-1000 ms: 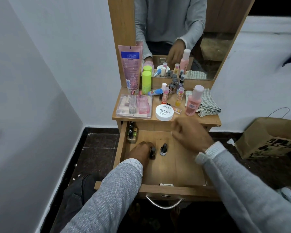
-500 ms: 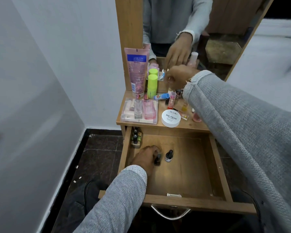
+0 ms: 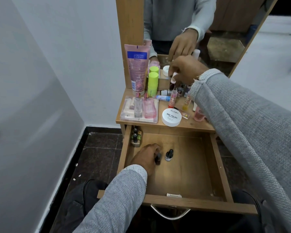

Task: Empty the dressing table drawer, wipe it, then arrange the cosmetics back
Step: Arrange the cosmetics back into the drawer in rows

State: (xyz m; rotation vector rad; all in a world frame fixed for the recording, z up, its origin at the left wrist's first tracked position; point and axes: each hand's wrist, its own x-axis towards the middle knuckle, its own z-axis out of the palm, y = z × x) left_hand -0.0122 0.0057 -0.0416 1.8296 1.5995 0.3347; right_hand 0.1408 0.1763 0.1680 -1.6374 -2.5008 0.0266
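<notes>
The dressing table [image 3: 165,127] stands against a white wall, its mirror [image 3: 217,31] rising from the back edge. Below the top, the drawer [image 3: 188,201] is pulled fully out, with a metal handle [image 3: 170,215] on its front edge and bare wood over most of its floor.

Along the top's left edge lies a clear plastic case [image 3: 139,111] holding two slim perfume bottles. Behind it, at the back left corner, a tall pink tube [image 3: 137,68] stands on its cap, with a lime green stick [image 3: 152,84] just beside it. Near the front edge sits a white round tub [image 3: 171,117] marked nail polish. A cluster of small bottles and tubes [image 3: 173,95] fills the middle and back of the top, and a pink bottle [image 3: 199,115] shows beside the right sleeve.

In the drawer's back left corner a few dark nail polish bottles [image 3: 136,136] are tucked against the side wall. Toward the left half of the drawer floor a small black-capped bottle [image 3: 168,155] stands upright.

The left hand [image 3: 145,158] is in the drawer, fingers curled round a dark little bottle [image 3: 158,158] just beside that upright one. The right hand [image 3: 185,69] reaches over the back of the top, fingers pinching the white cap of a bottle [image 3: 173,78] in the cluster.
</notes>
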